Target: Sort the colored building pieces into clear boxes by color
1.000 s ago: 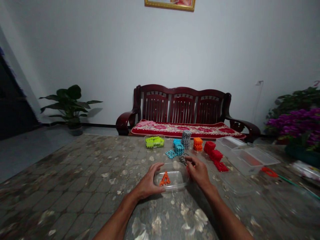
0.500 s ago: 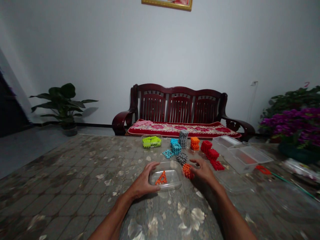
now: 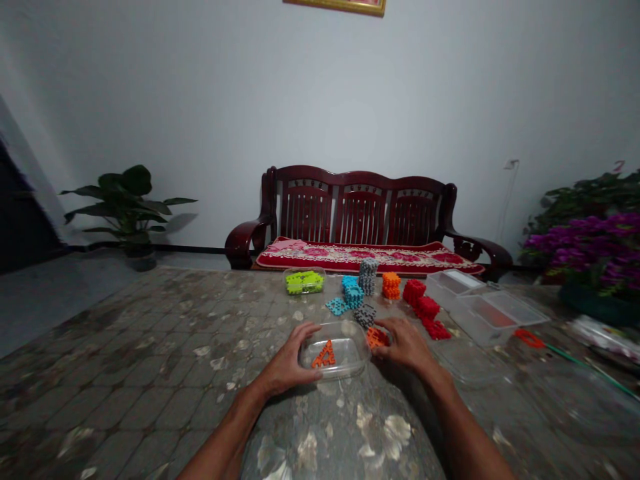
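My left hand point(image 3: 289, 360) grips the left end of a clear plastic container point(image 3: 347, 369), thumb at the near side and fingers at the far side. Inside it lies an orange triangular toy piece point(image 3: 324, 355) with notched edges. Just right of the container, my right hand point(image 3: 404, 343) closes its thumb and fingers round a small stack of orange interlocking pieces point(image 3: 375, 337), partly hidden by the fingers. Beyond it sit grey pieces point(image 3: 365, 315) and a tall grey stack point(image 3: 368, 277). Blue pieces point(image 3: 353, 296) stand to their left.
Lime-green pieces point(image 3: 305, 282) fill a clear box at the back. Another orange stack point(image 3: 391, 285) and red stacks point(image 3: 427, 308) stand to the right. Clear boxes point(image 3: 493, 317), an orange-headed green stick point(image 3: 530, 339) and purple flowers point(image 3: 595, 250) are farther right.
My right hand has moved slightly inward, its fingers closing round the orange stack beside the container. My left hand keeps its hold on the container.
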Available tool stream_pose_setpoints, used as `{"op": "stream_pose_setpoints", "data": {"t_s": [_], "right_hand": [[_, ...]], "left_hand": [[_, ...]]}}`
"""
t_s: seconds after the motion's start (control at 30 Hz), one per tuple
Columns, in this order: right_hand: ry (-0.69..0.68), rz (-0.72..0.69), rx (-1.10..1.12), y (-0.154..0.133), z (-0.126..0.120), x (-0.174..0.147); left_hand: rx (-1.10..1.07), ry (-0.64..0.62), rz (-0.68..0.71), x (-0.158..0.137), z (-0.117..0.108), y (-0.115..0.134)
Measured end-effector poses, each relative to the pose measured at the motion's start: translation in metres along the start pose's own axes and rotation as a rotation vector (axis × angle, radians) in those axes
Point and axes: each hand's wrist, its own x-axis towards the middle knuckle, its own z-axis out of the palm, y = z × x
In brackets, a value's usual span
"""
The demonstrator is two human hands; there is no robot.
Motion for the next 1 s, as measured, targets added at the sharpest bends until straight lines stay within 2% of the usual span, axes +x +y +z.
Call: {"op": "stream_pose_setpoints", "data": {"t_s": [0.2, 0.43, 0.7, 1.0], "right_hand": [[0.035, -0.001, 0.007, -0.0019, 0.002, -0.0011], [0.0, -0.051, 0.0, -0.006, 0.0015, -0.0025], [0.013, 0.006, -0.031, -0.011, 0.0, -0.0031], [-0.006, -0.09, -0.06, -0.0083, 0.0061, -0.0031]], "left_hand": [[0.026, 0.003, -0.02, -0.0006, -0.0011, 0.0003], [0.03, 0.001, -0.028, -0.0003, -0.0011, 0.0], [0.052, 0.01, -0.017, 0.0, -0.0009, -0.0017], [0.06, 0.004, -0.025, -0.0006, -0.0008, -0.0005]]}}
